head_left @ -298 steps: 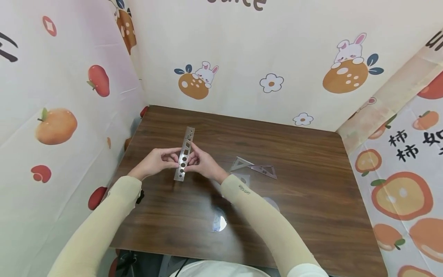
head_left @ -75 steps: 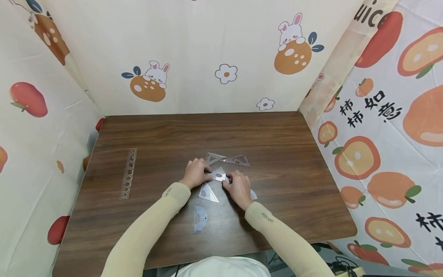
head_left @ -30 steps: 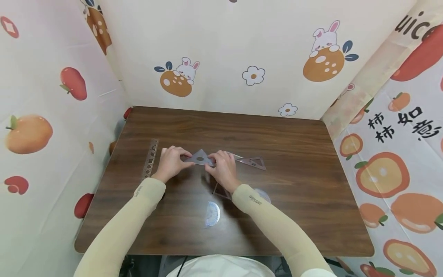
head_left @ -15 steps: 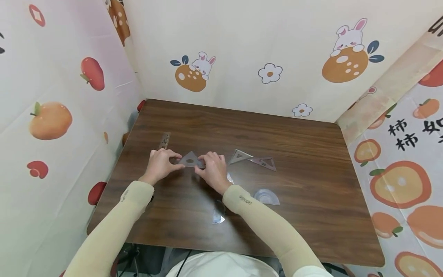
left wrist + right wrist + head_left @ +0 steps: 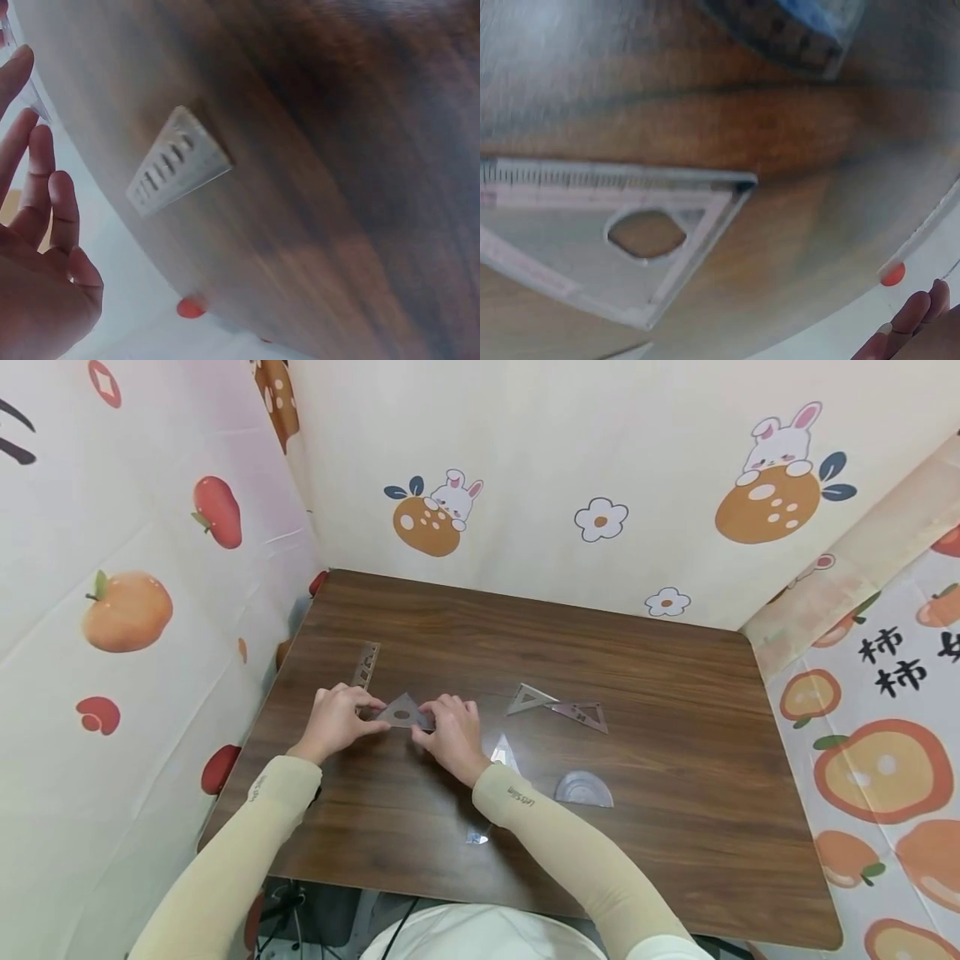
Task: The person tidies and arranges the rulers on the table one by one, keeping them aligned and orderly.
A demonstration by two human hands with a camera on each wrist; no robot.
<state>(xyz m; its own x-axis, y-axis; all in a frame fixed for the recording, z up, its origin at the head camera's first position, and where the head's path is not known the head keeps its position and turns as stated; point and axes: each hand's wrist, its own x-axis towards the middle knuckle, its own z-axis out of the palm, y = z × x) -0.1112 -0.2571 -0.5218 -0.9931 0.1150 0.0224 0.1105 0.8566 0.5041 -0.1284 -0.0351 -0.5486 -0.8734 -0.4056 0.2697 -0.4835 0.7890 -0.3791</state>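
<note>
Your left hand point(image 5: 335, 724) has its grip on the left corner of a clear set square point(image 5: 402, 713) with a round hole, pinching it between thumb and fingers. Your right hand point(image 5: 454, 737) pinches the same piece at its right side, so it is held between both hands, over the left part of the tabletop point(image 5: 675, 793). Just beyond your left hand lies a ruler point(image 5: 366, 667) with cut-out shapes; the hand covers its near end. To the right of your right hand, a pale triangle point(image 5: 528, 698) and a purplish triangle point(image 5: 581, 716) lie with their ends overlapping. Nearer to you, another triangle point(image 5: 504, 753) is partly hidden by your right sleeve point(image 5: 525, 806), and a protractor point(image 5: 584, 789) lies to its right.
</note>
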